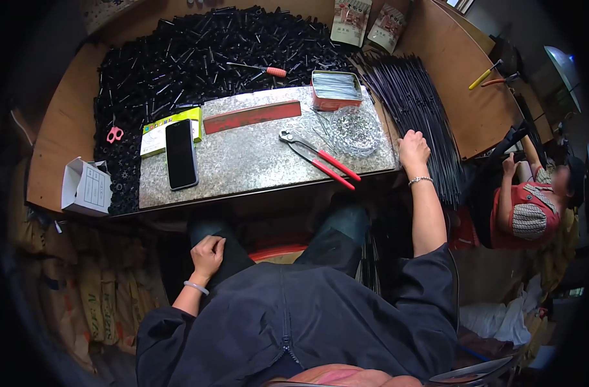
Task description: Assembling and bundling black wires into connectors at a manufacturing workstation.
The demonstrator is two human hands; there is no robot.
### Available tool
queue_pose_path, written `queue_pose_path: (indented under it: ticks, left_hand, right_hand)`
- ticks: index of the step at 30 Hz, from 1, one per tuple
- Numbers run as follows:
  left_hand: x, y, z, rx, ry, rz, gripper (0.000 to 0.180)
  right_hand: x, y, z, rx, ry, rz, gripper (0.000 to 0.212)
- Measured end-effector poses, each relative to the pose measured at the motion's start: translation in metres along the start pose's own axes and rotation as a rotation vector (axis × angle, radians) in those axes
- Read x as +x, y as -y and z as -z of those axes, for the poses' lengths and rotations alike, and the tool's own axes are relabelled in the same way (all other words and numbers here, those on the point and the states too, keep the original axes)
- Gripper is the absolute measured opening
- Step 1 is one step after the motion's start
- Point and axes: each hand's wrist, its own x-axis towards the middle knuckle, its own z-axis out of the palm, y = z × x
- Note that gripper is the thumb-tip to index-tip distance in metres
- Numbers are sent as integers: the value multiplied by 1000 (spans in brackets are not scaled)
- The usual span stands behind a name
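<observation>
My right hand rests with bent fingers at the left edge of a bundle of long, thin black rods. What its fingers grip, if anything, is hidden. Resting on my left thigh, my left hand is loosely closed with nothing showing in it. Red-handled pliers lie with their jaws spread on the speckled work board. Behind them stand a clear round dish of small shiny metal parts and a red-rimmed tin packed with thin pale metal strips.
A red bar, phone and yellow-green box lie on the board. Beyond spreads a heap of black parts with a screwdriver and pink-handled scissors. An open white carton stands left. Another person sits at right.
</observation>
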Motion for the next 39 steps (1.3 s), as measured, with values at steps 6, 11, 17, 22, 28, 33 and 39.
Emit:
queue_pose_path:
  ticks: [6, 11, 17, 22, 28, 33, 39]
  left_hand:
    - [1, -2, 0, 8, -10, -11, 10]
    - [-1, -1, 1, 12, -14, -11, 10]
    - [-2, 0, 0, 13, -12, -14, 10]
    - [-1, 1, -1, 12, -5, -17, 10]
    - [2, -5, 1, 13, 29, -27, 10]
    - [20, -40, 7, -228, 151, -116, 5]
    - [95, -122, 37, -351, 57, -502, 21]
  right_hand:
    - [8, -7, 18, -9, 34, -92, 19]
    - [12, -25, 63, 25, -2, -162, 23]
    - [6, -56, 85, 94, 178, -123, 35]
    - [-5, -91, 103, 86, 128, -88, 36]
    - [-11, -106, 161, 61, 10, -284, 39]
    - [-14, -125, 176, 131, -160, -199, 28]
    - [-23, -90, 209, 220, -374, -117, 28]
